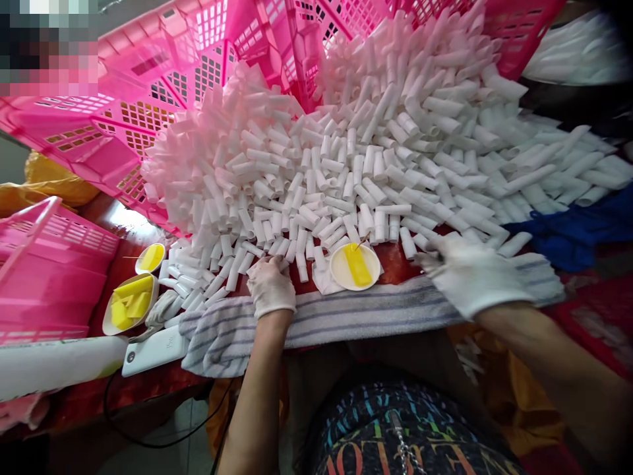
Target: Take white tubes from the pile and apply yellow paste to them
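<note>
A big heap of small white tubes (356,152) covers the red table in front of me. My left hand (270,285), in a white glove, rests at the near edge of the heap, its fingers curled among several tubes. My right hand (469,274), also gloved, lies over the striped towel (346,313) with its fingers reaching the tubes at the heap's right edge. Whether either hand grips a tube is hidden. Between the hands sits a small white dish (355,266) with a yellow piece and a thin stick in it.
Pink plastic crates (148,86) stand behind the heap, and another pink crate (49,264) at the left. Two more dishes with yellow pieces (129,300) lie at the left, near a white power bank (155,349) with a black cable. Blue cloth (573,231) lies at the right.
</note>
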{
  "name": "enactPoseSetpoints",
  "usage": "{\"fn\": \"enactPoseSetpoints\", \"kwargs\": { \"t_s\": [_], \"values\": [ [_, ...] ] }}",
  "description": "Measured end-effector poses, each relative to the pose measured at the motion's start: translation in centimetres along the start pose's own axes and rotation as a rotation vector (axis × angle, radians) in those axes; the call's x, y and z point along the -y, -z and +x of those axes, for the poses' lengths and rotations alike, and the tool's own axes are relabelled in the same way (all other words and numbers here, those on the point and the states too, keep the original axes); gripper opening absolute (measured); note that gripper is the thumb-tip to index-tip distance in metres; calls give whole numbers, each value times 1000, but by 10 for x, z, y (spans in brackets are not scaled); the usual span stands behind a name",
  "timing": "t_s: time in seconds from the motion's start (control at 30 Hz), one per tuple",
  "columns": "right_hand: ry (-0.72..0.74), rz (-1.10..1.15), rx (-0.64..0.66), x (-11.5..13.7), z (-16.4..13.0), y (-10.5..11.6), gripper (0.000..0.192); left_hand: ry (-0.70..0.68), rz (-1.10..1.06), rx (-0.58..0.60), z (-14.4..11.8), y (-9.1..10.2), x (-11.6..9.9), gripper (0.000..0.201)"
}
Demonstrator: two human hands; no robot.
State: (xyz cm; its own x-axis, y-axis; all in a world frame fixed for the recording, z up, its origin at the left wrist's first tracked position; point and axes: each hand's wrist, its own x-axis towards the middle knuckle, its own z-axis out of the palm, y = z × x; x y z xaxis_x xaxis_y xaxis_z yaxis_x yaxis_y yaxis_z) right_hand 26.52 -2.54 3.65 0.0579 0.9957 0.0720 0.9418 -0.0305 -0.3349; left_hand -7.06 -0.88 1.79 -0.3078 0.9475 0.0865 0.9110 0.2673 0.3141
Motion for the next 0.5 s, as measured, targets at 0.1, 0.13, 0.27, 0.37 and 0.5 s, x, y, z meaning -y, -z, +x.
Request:
{"fn": "enactPoseSetpoints", "kwargs": {
  "t_s": [0.1,0.13,0.27,0.37,0.5],
  "values": [
    [-44,-200,85,41,14,-31,33,-25,89,107,4,-6,6,39],
    [-46,-203,86,47,16,-38,36,-36,100,122,3,-7,6,39],
    [-71,-187,-9,35,12,-36,40,-2,128,146,-2,-8,12,38],
    [-118,45,-160,16,7,-19,39,40,73,44,-5,-7,17,34],
    [-90,783,176,20,9,-20,39,10,-289,-94,-15,-6,6,27]
  ]
}}
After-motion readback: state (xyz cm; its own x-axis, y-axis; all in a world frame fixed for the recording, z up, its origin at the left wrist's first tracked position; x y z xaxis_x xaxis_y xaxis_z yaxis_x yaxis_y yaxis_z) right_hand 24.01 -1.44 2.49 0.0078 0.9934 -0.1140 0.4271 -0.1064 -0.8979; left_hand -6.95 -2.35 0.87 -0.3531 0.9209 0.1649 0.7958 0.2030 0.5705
